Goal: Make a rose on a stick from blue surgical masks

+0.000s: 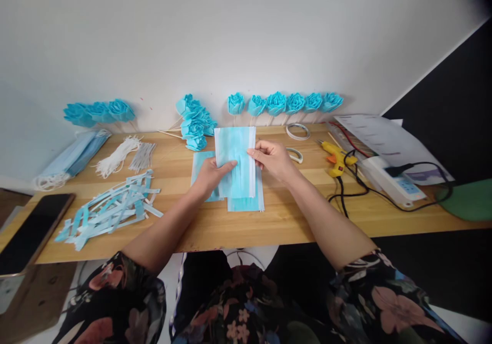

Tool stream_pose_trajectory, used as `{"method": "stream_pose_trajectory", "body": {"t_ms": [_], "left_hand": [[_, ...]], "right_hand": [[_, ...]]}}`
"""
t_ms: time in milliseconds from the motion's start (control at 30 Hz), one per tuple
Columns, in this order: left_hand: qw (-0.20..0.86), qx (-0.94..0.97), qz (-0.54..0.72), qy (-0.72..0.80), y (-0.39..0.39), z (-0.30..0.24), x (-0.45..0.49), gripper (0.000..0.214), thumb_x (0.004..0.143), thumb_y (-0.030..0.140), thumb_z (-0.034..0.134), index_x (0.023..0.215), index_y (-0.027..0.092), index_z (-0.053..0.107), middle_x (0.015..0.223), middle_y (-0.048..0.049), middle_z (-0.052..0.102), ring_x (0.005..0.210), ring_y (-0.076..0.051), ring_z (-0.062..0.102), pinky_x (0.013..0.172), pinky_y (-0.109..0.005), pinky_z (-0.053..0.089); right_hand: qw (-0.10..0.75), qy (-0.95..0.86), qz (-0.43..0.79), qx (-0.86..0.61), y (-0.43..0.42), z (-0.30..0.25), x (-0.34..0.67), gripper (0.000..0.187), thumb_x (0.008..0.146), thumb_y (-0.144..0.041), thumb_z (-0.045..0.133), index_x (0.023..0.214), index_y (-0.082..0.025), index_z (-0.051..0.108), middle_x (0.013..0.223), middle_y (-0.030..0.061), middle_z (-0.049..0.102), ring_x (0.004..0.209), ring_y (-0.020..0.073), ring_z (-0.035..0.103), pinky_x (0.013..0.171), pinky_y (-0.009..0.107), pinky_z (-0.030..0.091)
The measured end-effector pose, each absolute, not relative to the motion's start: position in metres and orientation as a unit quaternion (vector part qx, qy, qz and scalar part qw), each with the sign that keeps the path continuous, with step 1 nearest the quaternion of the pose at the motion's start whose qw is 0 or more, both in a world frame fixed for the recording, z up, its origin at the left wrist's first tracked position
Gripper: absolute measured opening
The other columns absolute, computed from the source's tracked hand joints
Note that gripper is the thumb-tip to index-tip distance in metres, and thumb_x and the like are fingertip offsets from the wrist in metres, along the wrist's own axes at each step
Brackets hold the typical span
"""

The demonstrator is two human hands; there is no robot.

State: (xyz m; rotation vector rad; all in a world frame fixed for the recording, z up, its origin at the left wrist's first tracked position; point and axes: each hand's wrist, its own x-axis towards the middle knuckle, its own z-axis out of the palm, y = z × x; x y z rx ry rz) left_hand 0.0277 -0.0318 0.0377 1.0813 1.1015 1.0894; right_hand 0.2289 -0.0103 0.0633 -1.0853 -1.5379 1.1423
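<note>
A light blue face mask sheet [235,146], its ear loops not visible, is held upright above the table between both hands. My left hand [211,174] pinches its lower left part, thumb across the front. At the right edge, my right hand [269,157] grips it between thumb and fingers. Under the held sheet lie more blue mask pieces, one to the left [200,164] and one lower down [246,205], both partly covered. Scissors with a white handle [295,155] lie beside my right hand, mostly hidden by it.
Blue fabric flowers [277,103] on sticks line the wall. Left are whole masks [73,154], white ear loops [118,155], wires [143,157], cut strips [111,208] and a phone [33,231]. Right are tape [298,132], a yellow glue gun [336,158], a power strip [395,182] and cords.
</note>
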Motion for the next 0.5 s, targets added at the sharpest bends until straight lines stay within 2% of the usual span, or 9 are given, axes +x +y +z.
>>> {"method": "stream_pose_trajectory", "body": {"t_ms": [267, 367, 500], "left_hand": [[0.539, 0.496, 0.512, 0.448, -0.0298, 0.0404, 0.0246, 0.052, 0.071, 0.067, 0.081, 0.086, 0.017, 0.075, 0.08, -0.0013, 0.075, 0.076, -0.019, 0.066, 0.071, -0.029, 0.052], [0.55, 0.499, 0.508, 0.438, -0.0302, 0.0369, 0.026, 0.051, 0.071, 0.066, 0.081, 0.086, 0.018, 0.075, 0.082, -0.0014, 0.075, 0.08, -0.02, 0.066, 0.073, -0.029, 0.052], [0.568, 0.49, 0.497, 0.436, -0.0302, 0.0329, 0.0272, 0.051, 0.077, 0.067, 0.076, 0.095, 0.019, 0.074, 0.084, -0.0014, 0.074, 0.086, -0.022, 0.068, 0.072, -0.029, 0.051]], "right_hand": [[0.474, -0.593, 0.49, -0.428, -0.0115, 0.0645, 0.2276, 0.058, 0.074, -0.076, 0.072, 0.064, -0.022, 0.056, 0.057, -0.0026, 0.053, 0.053, 0.0116, 0.051, 0.049, 0.025, 0.042], [0.483, -0.583, 0.496, -0.426, -0.0112, 0.0636, 0.2265, 0.055, 0.071, -0.074, 0.075, 0.067, -0.022, 0.057, 0.059, -0.0036, 0.051, 0.054, 0.0116, 0.051, 0.05, 0.026, 0.042], [0.468, -0.583, 0.492, -0.445, -0.011, 0.0608, 0.2253, 0.049, 0.07, -0.068, 0.078, 0.073, -0.023, 0.061, 0.058, -0.0044, 0.052, 0.055, 0.012, 0.048, 0.052, 0.026, 0.041]]}}
